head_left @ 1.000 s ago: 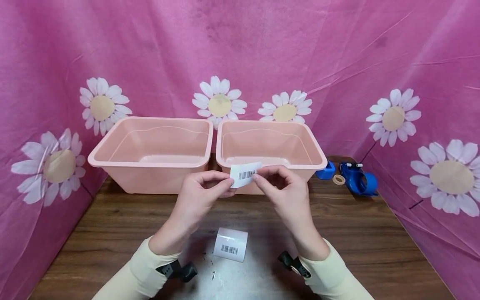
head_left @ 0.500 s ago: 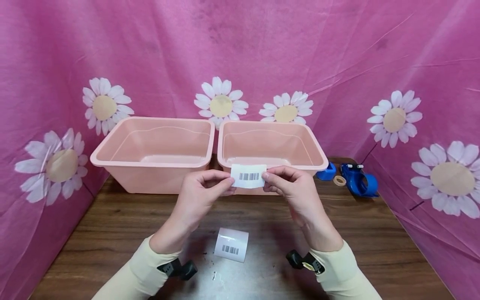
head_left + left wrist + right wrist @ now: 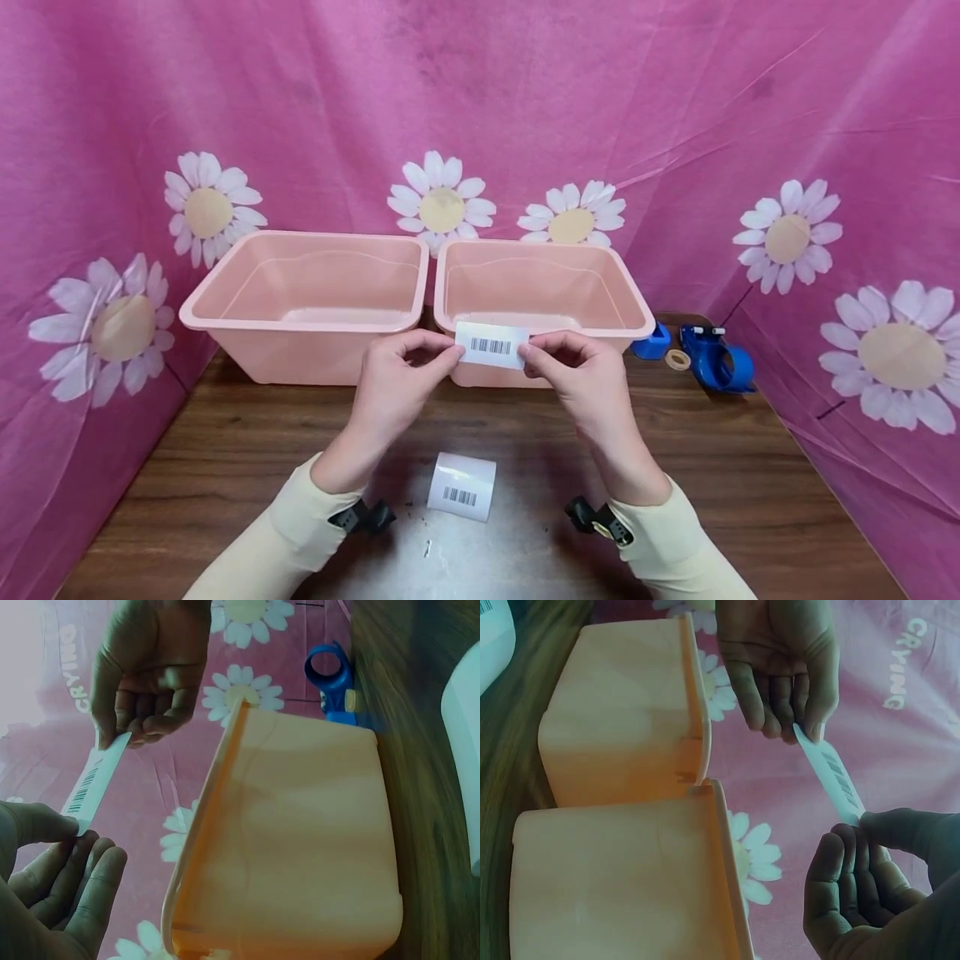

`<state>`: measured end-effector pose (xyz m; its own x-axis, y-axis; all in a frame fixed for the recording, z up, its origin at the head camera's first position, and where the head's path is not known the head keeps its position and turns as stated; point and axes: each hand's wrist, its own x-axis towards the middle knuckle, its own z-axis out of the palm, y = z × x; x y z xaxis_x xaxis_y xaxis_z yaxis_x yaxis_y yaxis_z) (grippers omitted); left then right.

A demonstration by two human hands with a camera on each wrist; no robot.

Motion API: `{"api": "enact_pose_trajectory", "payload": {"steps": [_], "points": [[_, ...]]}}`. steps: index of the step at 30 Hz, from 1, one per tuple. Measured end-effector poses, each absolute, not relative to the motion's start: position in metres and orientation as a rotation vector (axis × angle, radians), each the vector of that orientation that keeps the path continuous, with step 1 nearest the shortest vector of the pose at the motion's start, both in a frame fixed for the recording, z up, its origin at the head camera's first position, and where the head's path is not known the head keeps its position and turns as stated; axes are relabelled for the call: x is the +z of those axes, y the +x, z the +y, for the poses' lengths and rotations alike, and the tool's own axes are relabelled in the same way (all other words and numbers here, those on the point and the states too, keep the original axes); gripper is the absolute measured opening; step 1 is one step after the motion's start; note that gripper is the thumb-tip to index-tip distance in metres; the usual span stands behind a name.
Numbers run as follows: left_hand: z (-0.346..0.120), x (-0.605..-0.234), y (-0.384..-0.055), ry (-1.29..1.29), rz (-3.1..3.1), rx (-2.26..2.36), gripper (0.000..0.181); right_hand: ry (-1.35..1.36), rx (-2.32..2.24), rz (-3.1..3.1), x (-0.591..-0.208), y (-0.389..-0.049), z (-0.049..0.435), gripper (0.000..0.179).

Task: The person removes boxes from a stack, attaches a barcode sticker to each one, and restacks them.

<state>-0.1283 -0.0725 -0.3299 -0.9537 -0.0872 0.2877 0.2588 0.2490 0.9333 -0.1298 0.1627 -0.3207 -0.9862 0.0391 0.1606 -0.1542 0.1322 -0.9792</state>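
A white barcode label (image 3: 491,345) is stretched between both hands, in front of the right pink bin (image 3: 543,250). My left hand (image 3: 397,387) pinches its left end between thumb and forefinger. At the opposite end, my right hand (image 3: 588,387) pinches the label the same way. Both wrist views show the label (image 3: 91,784) held at its two ends, its barcode between the thumbs. Below the hands, a roll of barcode labels (image 3: 462,487) lies on the wooden table (image 3: 517,433).
A second pink bin (image 3: 300,350) stands left of the first. At the right lie a blue tape dispenser (image 3: 716,362), a small tan ring (image 3: 677,360) and a blue block-like piece (image 3: 651,342). A pink flowered cloth (image 3: 480,92) hangs behind and at both sides.
The right hand moved from the label's printed face to its right end, and the label, angled earlier, now faces the head camera flat. Both hands then shifted slightly left and up.
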Motion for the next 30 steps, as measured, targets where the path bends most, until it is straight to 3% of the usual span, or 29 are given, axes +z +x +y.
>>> {"api": "enact_pose_trajectory", "payload": {"steps": [21,30], "points": [[-0.125,-0.356,-0.126,-0.112,-2.427,-1.324,0.011,0.203,1.909,-2.390,-0.343,-0.147,0.113,0.014],[-0.160,-0.383,-0.126,-0.105,-2.430,-1.157,0.009,0.404,1.685,-2.572,-0.362,-0.152,0.071,0.007]]}}
